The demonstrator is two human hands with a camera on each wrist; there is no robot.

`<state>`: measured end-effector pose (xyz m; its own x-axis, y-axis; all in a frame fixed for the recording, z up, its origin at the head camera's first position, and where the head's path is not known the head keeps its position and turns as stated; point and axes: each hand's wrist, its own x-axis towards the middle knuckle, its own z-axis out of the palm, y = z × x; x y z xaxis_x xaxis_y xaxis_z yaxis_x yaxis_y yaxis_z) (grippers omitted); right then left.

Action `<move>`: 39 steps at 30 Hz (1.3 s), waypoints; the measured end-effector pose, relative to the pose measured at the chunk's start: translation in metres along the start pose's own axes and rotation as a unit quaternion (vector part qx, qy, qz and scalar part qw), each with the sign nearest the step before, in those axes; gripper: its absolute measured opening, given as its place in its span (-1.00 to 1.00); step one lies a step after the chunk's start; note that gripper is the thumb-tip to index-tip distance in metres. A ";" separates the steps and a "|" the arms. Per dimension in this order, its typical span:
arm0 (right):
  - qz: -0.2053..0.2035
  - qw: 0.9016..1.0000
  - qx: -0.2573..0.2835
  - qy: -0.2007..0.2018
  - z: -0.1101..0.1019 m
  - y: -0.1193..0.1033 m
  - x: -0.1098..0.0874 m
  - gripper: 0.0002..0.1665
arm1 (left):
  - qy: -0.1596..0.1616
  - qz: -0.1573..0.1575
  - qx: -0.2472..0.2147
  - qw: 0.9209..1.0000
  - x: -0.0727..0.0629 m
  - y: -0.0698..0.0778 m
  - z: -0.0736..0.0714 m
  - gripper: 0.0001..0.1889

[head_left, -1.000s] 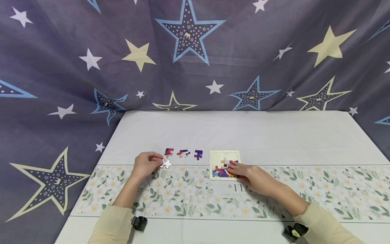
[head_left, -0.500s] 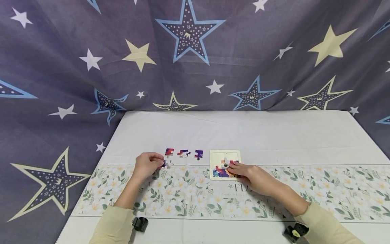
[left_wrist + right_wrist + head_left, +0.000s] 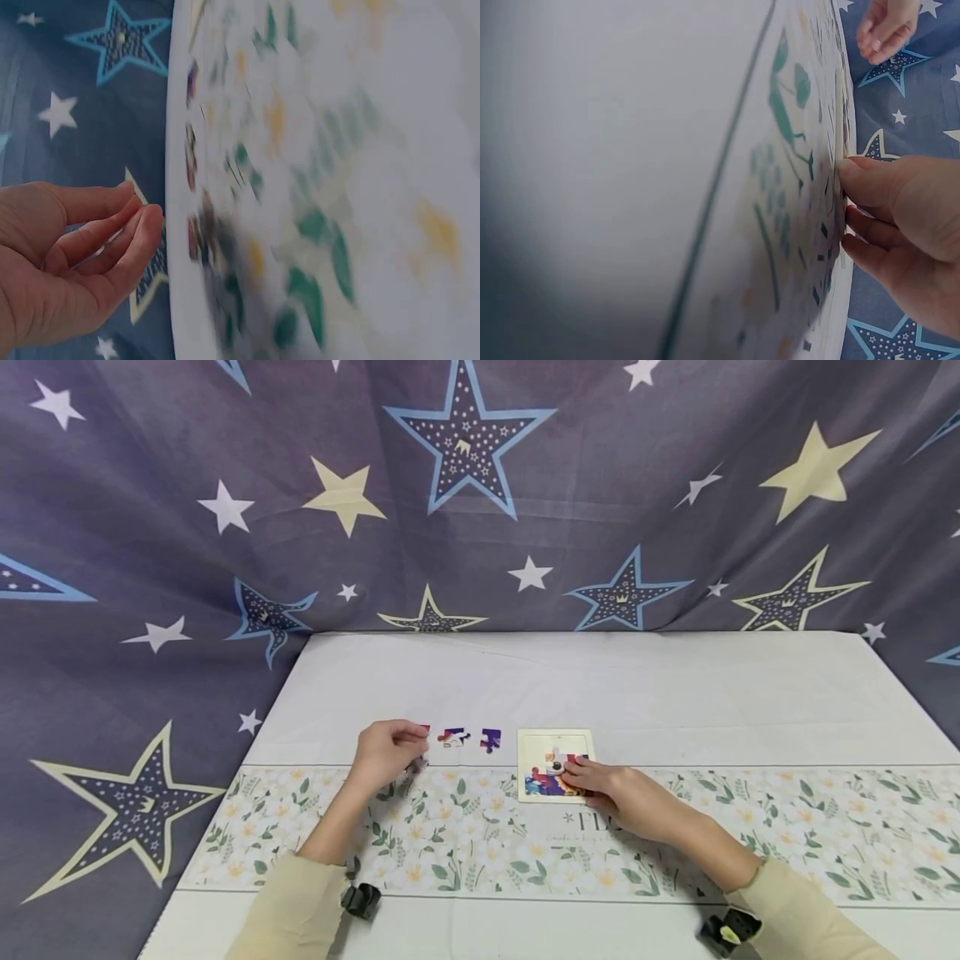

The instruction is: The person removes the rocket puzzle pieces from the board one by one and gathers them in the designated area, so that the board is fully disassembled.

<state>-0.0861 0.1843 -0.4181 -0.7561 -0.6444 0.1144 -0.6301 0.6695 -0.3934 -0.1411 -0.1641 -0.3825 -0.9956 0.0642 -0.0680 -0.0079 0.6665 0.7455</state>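
Note:
In the head view my left hand (image 3: 391, 747) hovers over loose jigsaw pieces at the left, covering most of a red piece (image 3: 425, 727). The left wrist view shows the same hand (image 3: 90, 251) raised above the table, fingers loosely bent together and nothing visible between them. A dark-and-white piece (image 3: 415, 765) lies in shadow under it. My right hand (image 3: 618, 789) rests on the right side of a square cream puzzle board (image 3: 531, 747), fingertips on its colourful joined pieces (image 3: 542, 785). Seen from the right wrist, the right hand's (image 3: 900, 225) thumb and fingertips touch the board, seen edge-on.
Between hand and board lie a red-and-white piece (image 3: 453, 737) and a purple piece (image 3: 491, 740). A floral strip (image 3: 472, 843) runs across the white table (image 3: 652, 685). A dark star-patterned curtain (image 3: 525, 468) stands behind. Black devices sit at both wrists.
The piece by my left fingers has been turned from its plain white side to its printed side. That hand has since moved up and right, over the red piece. The right hand stays put.

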 end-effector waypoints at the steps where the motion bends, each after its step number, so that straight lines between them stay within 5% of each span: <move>1: -0.001 1.000 -0.001 0.000 0.000 0.000 0.000 -0.45 | -0.004 0.008 0.000 1.000 0.001 0.005 0.003 -0.83; 10: -0.015 1.000 -0.010 0.007 0.000 -0.002 0.000 -0.46 | -0.048 0.049 -0.009 0.998 0.004 0.043 0.041 -0.85; 21: -0.021 1.000 -0.007 0.018 0.002 0.001 -0.002 -0.47 | -0.132 0.102 -0.001 0.986 0.009 0.066 0.095 -0.87; 39: -0.017 1.000 0.017 0.012 0.001 0.003 -0.001 -0.48 | -0.146 0.103 0.033 0.983 0.014 0.083 0.124 -0.90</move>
<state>-0.0867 0.1868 -0.4200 -0.7384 -0.6576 0.1494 -0.6496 0.6343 -0.4191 -0.1445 -0.0160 -0.4039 -0.9065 0.4063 -0.1146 0.2066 0.6637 0.7189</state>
